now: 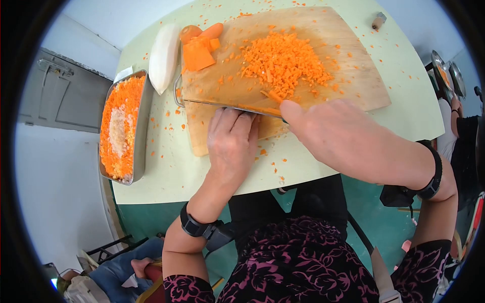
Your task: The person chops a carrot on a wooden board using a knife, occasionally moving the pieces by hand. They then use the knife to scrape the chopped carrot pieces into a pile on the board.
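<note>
The knife [214, 104] runs crosswise, blade leftward; right fingers [293, 112] clasp its handle, left fingers [228, 120] curl (hold hidden).

A grey door [65, 96] is filling part of the white wall [60, 166] over on the left. Someone in blue jeans [118, 270] is sitting nearby, while metal dishes [457, 78] are gleaming at right.

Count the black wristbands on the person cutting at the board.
2. The left band circles the left wrist, and the right band circles the right wrist. Both wrists are in view.
</note>
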`<state>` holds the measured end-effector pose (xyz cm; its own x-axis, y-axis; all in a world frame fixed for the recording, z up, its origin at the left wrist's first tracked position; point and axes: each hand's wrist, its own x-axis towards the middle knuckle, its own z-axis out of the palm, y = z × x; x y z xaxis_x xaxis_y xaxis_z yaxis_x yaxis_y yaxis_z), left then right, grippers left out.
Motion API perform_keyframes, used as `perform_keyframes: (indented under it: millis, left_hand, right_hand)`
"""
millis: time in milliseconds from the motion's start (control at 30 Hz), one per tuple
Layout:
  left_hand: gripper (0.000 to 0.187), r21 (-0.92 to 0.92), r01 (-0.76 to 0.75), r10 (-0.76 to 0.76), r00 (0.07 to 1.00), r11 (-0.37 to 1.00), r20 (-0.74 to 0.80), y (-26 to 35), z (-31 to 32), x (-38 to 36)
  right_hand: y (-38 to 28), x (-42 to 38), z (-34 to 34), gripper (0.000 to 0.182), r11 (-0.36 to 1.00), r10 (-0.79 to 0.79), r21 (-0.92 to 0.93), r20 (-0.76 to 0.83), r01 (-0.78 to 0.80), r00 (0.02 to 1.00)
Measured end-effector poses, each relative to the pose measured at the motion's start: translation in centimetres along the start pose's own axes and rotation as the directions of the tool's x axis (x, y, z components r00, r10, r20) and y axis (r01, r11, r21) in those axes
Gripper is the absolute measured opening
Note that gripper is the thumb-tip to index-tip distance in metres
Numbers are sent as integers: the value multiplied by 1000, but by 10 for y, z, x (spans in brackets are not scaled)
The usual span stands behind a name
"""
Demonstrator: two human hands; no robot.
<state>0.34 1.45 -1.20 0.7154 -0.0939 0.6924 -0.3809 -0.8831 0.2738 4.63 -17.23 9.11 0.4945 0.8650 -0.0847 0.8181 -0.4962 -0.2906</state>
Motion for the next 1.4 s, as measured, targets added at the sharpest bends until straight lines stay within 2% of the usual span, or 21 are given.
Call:
perform_keyframes:
  millis: [100,200,300,400,600,700,800,1100,1300,1400]
  left_hand:
    - [14,-6,2,-2,1000,1000,7,1,-1,1]
    - [13,-2,-8,8,1000,1000,-22,1,-1,0]
    - [11,-16,-34,33,998,999,-53,-1,0,-1]
    - [9,-29,-25,23,998,999,-59,1,-1,-3]
    - [11,-20,-14,13,999,1000,-47,1,-1,-4]
    - [12,-15,-7,6,999,1000,-40,1,-2,-3]
    - [14,-20,-18,17,999,1000,-39,0,0,-4]
    - [16,-19,-31,31,999,999,-33,0,0,-6]
    - [15,-22,-33,32,999,999,-30,1,-1,-4]
    - [14,-24,-40,40,999,999,-31,3,-2,-3]
  right_hand:
    - [3,19,14,13,994,17,113,-124,-3,992]
    - [9,43,24,15,995,56,93,-207,-37,977]
    - [14,43,15,16,985,88,159,-136,-66,987]
    - [6,28,4,16,981,141,154,-141,-119,980]
    - [4,6,3,15,988,154,54,-178,-147,972]
    - [3,3,2,13,975,204,122,-181,-184,962]
    - [2,3,12,19,971,207,156,-161,-182,965]
    - [2,0,19,16,998,64,-8,-199,-67,978]
    - [4,4,19,13,999,48,8,-192,-47,980]
    - [-3,15,27,14,1000,25,-3,-245,-26,969]
